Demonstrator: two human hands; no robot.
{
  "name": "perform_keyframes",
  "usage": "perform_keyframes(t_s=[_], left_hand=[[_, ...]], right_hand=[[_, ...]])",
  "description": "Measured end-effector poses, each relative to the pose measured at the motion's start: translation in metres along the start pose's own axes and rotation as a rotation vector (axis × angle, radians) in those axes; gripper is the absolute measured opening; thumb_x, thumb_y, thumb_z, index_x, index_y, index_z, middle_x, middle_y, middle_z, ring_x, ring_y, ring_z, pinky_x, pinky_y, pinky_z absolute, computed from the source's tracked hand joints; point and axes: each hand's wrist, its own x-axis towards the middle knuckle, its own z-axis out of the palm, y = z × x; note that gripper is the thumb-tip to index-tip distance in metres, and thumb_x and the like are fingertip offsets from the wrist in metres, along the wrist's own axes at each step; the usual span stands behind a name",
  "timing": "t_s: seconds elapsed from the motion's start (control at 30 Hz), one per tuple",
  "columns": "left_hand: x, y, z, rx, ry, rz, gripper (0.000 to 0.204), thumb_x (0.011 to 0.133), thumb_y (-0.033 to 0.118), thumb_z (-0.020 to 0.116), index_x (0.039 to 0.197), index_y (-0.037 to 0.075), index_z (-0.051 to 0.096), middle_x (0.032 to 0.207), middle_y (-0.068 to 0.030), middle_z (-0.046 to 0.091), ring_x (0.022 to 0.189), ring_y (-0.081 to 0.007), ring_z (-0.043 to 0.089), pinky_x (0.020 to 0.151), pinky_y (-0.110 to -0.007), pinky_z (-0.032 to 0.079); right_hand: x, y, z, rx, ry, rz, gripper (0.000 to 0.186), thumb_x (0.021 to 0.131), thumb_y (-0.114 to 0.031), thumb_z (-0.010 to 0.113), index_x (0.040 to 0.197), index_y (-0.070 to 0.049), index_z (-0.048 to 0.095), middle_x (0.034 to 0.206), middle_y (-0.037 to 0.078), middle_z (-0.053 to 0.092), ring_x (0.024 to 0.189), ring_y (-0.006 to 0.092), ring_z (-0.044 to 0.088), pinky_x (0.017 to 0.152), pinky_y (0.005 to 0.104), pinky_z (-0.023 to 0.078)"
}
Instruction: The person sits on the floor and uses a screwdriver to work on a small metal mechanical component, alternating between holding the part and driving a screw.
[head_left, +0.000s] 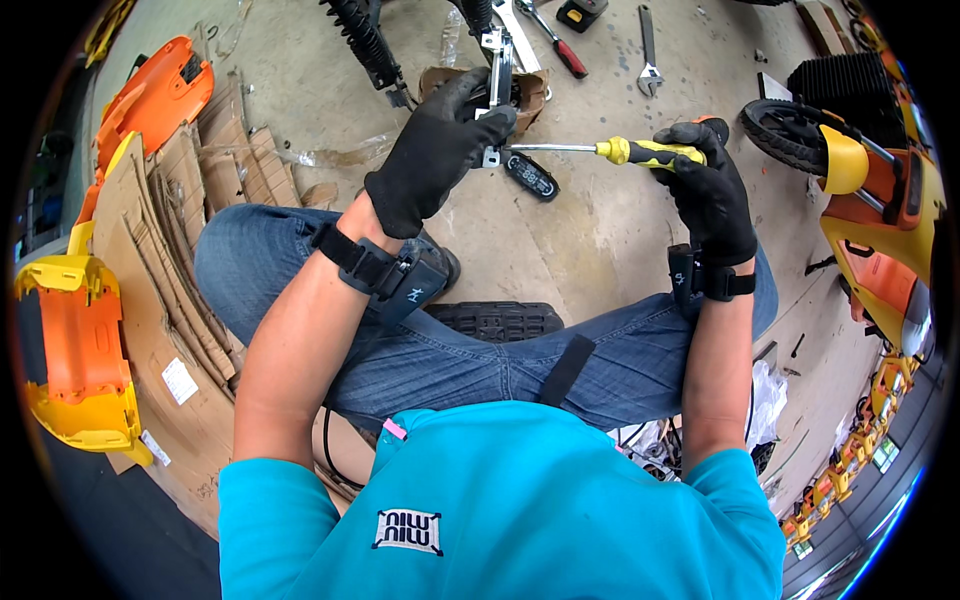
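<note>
One yellow-handled screwdriver (650, 153) is seen, in the head view, held almost level by the right hand (712, 185), whose black-gloved fingers are curled around the handle. Its shaft is pointed leftward, with the tip at the lower end of a silver-and-black bracket (503, 85); whether a screw is engaged cannot be told. The bracket is gripped upright by the left hand (432, 150), its gloved fingers closed about the lower part. Behind the bracket, an open cardboard box (534, 100) is partly hidden. A black display unit (531, 177) is laid on the floor (600, 235) just below the shaft. Farther off, a red-handled ratchet (568, 55) and an adjustable wrench (648, 55) are laid out. Flattened cardboard (150, 310) is stacked at the left, beside orange-and-yellow panels (82, 350).
</note>
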Motion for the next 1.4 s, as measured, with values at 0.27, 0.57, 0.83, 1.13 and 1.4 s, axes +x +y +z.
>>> perform_keyframes(t_s=[0.27,0.57,0.83,1.13,1.4], left_hand=[[-0.001,-0.001,-0.006,0.097,0.024,-0.013,0.043,0.098,0.022,0.06,0.134,0.001,0.047,0.112,-0.0065,0.061,0.107,-0.016,0.065,0.079,-0.025,0.051],[-0.002,0.004,0.0,0.01,0.014,-0.041,0.046,0.097,0.013,0.056,0.138,-0.003,0.043,0.117,-0.0102,0.06,0.108,-0.0184,0.065,0.088,-0.028,0.053],[-0.001,0.001,-0.003,0.063,0.001,-0.041,0.045,0.098,0.026,0.061,0.132,0.0,0.048,0.112,-0.0083,0.062,0.105,-0.0173,0.065,0.084,-0.027,0.052],[-0.002,0.001,-0.001,0.047,0.021,-0.046,0.046,0.098,0.026,0.061,0.134,0.001,0.046,0.114,-0.0083,0.062,0.105,-0.0171,0.065,0.083,-0.028,0.052],[-0.003,0.006,0.002,0.006,0.01,-0.07,0.048,0.098,0.019,0.059,0.139,0.0,0.042,0.118,-0.0106,0.061,0.107,-0.0174,0.065,0.085,-0.027,0.054]], right_hand=[[0.003,-0.028,-0.004,-0.274,-0.219,0.304,0.038,0.101,-0.03,0.055,0.126,-0.002,0.057,0.103,0.009,0.065,0.074,0.011,0.059,0.061,0.0237,0.05],[0.0,-0.008,0.01,0.138,0.003,0.068,0.032,0.097,-0.019,0.061,0.124,-0.002,0.057,0.11,0.011,0.064,0.091,0.0144,0.062,0.082,0.0255,0.053],[0.003,-0.004,-0.009,0.021,-0.109,0.162,0.036,0.1,-0.025,0.056,0.127,-0.002,0.055,0.098,0.01,0.062,0.086,0.0126,0.061,0.072,0.0213,0.049],[0.003,-0.015,0.008,0.028,-0.002,0.209,0.037,0.096,-0.017,0.061,0.13,-0.004,0.053,0.112,0.012,0.064,0.095,0.0163,0.063,0.082,0.0245,0.054],[0.002,0.001,-0.005,0.081,0.005,0.07,0.042,0.096,-0.027,0.063,0.13,-0.005,0.053,0.11,0.011,0.064,0.084,0.0148,0.065,0.076,0.026,0.055]])
